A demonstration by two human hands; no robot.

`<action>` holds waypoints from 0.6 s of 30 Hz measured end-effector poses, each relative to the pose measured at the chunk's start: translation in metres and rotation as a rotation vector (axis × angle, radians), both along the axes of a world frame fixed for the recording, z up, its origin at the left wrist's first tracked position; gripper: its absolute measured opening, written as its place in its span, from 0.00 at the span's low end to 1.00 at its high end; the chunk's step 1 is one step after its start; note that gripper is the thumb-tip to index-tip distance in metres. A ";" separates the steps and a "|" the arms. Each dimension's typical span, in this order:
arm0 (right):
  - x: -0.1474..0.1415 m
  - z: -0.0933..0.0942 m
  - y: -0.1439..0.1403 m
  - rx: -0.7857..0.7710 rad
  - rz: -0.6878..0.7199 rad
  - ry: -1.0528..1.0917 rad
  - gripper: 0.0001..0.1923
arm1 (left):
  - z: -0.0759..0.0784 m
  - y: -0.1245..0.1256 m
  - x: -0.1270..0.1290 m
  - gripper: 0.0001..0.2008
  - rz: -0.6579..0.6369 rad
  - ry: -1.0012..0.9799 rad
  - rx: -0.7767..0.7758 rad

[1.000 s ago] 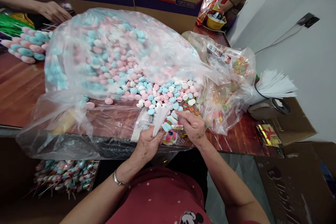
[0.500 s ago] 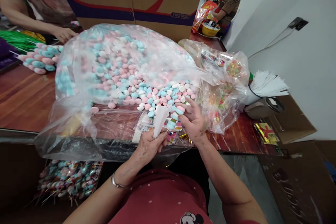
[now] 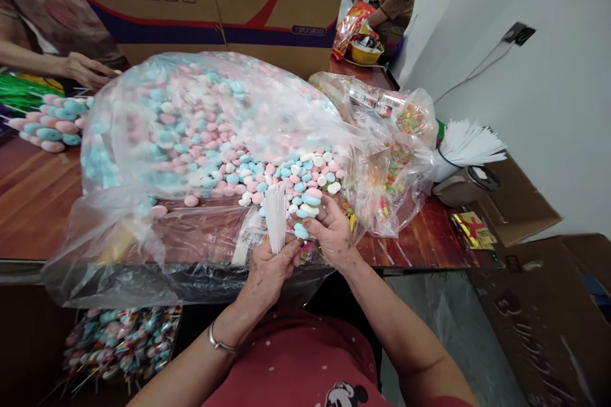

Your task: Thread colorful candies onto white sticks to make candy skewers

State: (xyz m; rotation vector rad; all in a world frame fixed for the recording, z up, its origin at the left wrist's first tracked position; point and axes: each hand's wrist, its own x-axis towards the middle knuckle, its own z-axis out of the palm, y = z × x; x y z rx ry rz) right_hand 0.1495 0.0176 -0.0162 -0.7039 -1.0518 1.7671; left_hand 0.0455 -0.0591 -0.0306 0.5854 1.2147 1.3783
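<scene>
My left hand [image 3: 268, 272] is closed around a bundle of flat white sticks [image 3: 275, 219] that stands upright from its fist. Between my hands rises a skewer of marshmallow candies [image 3: 309, 205], pink, blue and white, with a bit of green between some pieces. The fingers of my right hand [image 3: 337, 236] close on the candies from the right side; the skewer's lower end is hidden near my left thumb. Just beyond lie loose marshmallows [image 3: 258, 181], spilling from the mouth of a large clear plastic bag [image 3: 157, 82].
Clear bags of colourful gummies [image 3: 396, 165] lie to the right, beside a cup of white sticks [image 3: 470, 143]. Behind the big bag stands a cardboard box [image 3: 191, 19]. Finished skewers [image 3: 52, 121] and a co-worker's hand [image 3: 88, 70] are at left. Wrapped candies [image 3: 124, 343] fill a container below.
My right hand has come in from open, spread fingers to a grip on the marshmallow skewer. A pink piece now shows at its top. The bundle of sticks stands more upright.
</scene>
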 end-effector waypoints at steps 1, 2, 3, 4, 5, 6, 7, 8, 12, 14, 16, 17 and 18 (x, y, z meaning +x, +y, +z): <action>0.000 -0.001 0.000 0.005 0.009 0.000 0.32 | 0.001 0.000 0.001 0.16 0.013 -0.014 -0.009; 0.001 -0.002 0.000 0.018 0.013 -0.003 0.32 | 0.002 0.000 0.001 0.16 0.024 -0.020 -0.015; 0.003 -0.001 0.000 0.043 0.006 -0.006 0.34 | 0.003 0.000 0.000 0.15 0.032 -0.016 -0.019; 0.005 0.000 0.001 0.081 -0.012 -0.011 0.36 | 0.004 0.000 0.000 0.15 0.038 -0.002 -0.022; 0.007 0.002 0.002 0.131 -0.041 -0.024 0.37 | 0.005 0.000 -0.001 0.15 0.040 0.021 -0.025; 0.010 0.004 0.003 0.189 -0.074 -0.049 0.38 | 0.006 -0.001 -0.001 0.16 0.038 0.050 -0.030; 0.013 0.007 0.004 0.252 -0.103 -0.096 0.37 | 0.006 -0.001 -0.002 0.17 0.030 0.079 -0.039; 0.016 0.009 0.005 0.312 -0.126 -0.165 0.34 | 0.006 -0.001 -0.002 0.17 0.017 0.103 -0.051; 0.026 0.012 0.006 0.476 -0.158 -0.452 0.24 | 0.002 -0.003 0.002 0.18 0.020 0.113 -0.069; 0.027 0.011 0.003 0.501 -0.166 -0.478 0.24 | 0.000 -0.003 0.006 0.18 0.051 0.107 -0.048; 0.027 0.011 0.001 0.469 -0.146 -0.431 0.24 | 0.001 -0.004 0.010 0.16 0.022 0.132 -0.032; 0.029 0.013 0.000 0.435 -0.124 -0.386 0.25 | 0.002 -0.004 0.012 0.15 -0.022 0.152 -0.029; 0.031 0.015 -0.001 0.396 -0.100 -0.331 0.27 | 0.004 -0.005 0.013 0.15 -0.076 0.165 -0.029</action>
